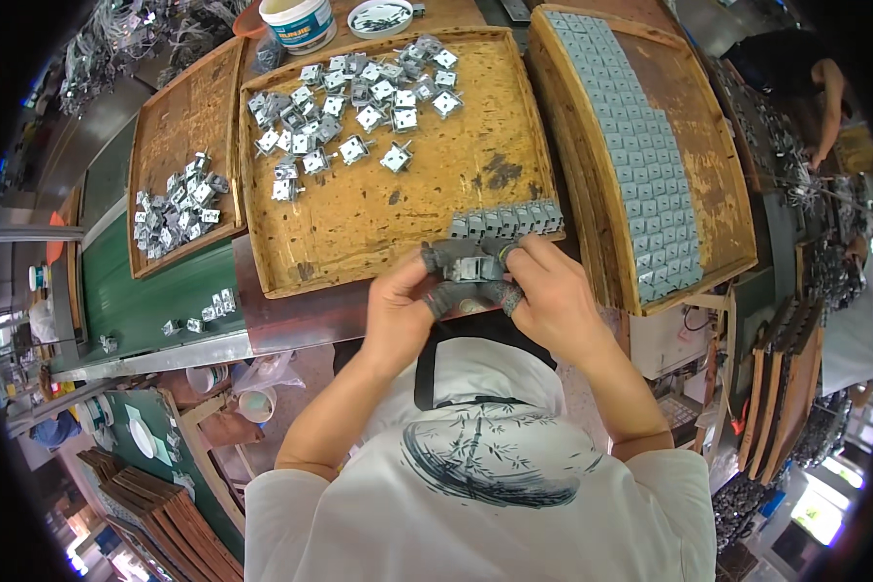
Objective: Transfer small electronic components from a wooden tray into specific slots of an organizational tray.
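Close to my body, both hands hold one small silver metal housing (472,270) between them. My left hand (403,306) pinches it from the left, and my right hand (556,299) grips its other side. Dark grey coverings wrap several of my fingertips. Just beyond the fingers, a tight row of similar metal housings (506,219) stands along the near right edge of a worn wooden tray (349,241). Toward the back of that tray lies a loose heap of metal housings (369,92), turned every which way.
A stacked wooden tray (713,179) at right carries neat rows of housings (640,145). Another tray (144,145) at left holds a small pile, beside a green belt (107,228). Behind stand a white tub (299,27) and a shallow dish (380,17). A person (795,78) works far right.
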{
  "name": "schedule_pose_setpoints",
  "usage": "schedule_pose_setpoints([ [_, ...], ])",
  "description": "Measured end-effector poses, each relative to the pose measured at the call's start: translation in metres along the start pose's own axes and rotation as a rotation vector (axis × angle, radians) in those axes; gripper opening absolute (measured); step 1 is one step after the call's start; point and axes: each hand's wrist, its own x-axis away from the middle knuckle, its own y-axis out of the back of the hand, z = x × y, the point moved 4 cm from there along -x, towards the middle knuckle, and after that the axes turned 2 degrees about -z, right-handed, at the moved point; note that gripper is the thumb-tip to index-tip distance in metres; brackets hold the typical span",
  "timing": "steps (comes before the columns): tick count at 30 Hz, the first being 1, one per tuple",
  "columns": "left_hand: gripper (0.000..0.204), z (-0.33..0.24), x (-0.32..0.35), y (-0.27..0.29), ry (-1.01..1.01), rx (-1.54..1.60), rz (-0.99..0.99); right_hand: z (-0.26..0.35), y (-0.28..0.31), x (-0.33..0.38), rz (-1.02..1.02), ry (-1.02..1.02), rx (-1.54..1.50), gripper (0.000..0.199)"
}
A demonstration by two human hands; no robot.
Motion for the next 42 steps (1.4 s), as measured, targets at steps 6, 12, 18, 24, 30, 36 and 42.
schedule_pose_setpoints([
  [6, 0.037, 0.01, -0.006, -0.005, 0.232, 0.132, 0.046, -0.013, 0.008, -0.001, 0.139, -0.014, -0.073, 0.023],
  [12, 0.053, 0.021, -0.011, -0.018, 0.024, 0.045, 0.024, -0.017, -0.013, 0.004, 0.0, 0.001, 0.106, 0.024],
  [18, 0.076, 0.003, -0.012, -0.023, -0.443, -0.751, -0.048, -0.009, -0.016, 0.006, 0.064, -0.084, -0.031, 0.026],
  [24, 0.07, 0.001, -0.014, -0.024, -0.67, -0.79, 0.044, -0.044, -0.024, 0.005, 0.33, -0.298, -0.474, 0.049],
  [30, 0.07, 0.0, -0.011, -0.024, -0.749, -0.78, 0.168, -0.033, -0.03, 0.013, 0.264, -0.314, -0.55, 0.035],
  [36, 0.074, -0.006, -0.014, -0.024, -0.541, -0.702, 0.248, -0.037, -0.024, 0.012, 0.281, -0.243, -0.452, 0.035],
  [42, 0.076, -0.002, -0.019, -0.029, -0.606, -0.73, 0.236, -0.035, -0.02, 0.009, 0.241, -0.356, -0.42, 0.037],
])
